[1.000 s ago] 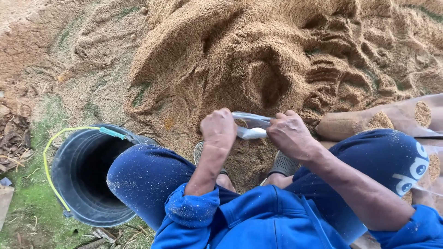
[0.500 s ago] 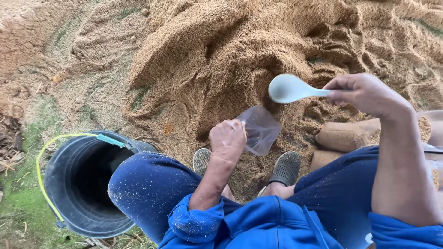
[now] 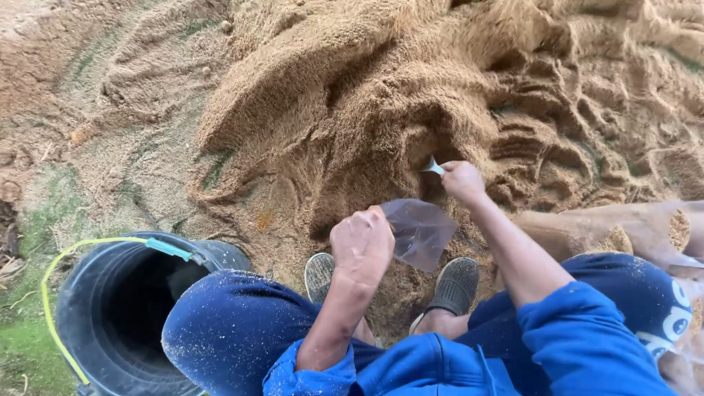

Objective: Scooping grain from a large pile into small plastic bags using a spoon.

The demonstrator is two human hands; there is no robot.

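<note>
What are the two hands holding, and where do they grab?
Left hand pinches the clear plastic bag at its edge; right hand grips the white spoon by its handle.

Most of the white plastic spoon (image 3: 432, 167) is buried in the tan sawdust pile (image 3: 381, 95), just past the right hand (image 3: 462, 181) grip. Black round bucket (image 3: 110, 315) gets chopped off by the bottom edge; its inside is too dark to make out.

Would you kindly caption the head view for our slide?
Squatting person's right hand digs a white spoon into sawdust; left hand holds a clear bag.
</note>
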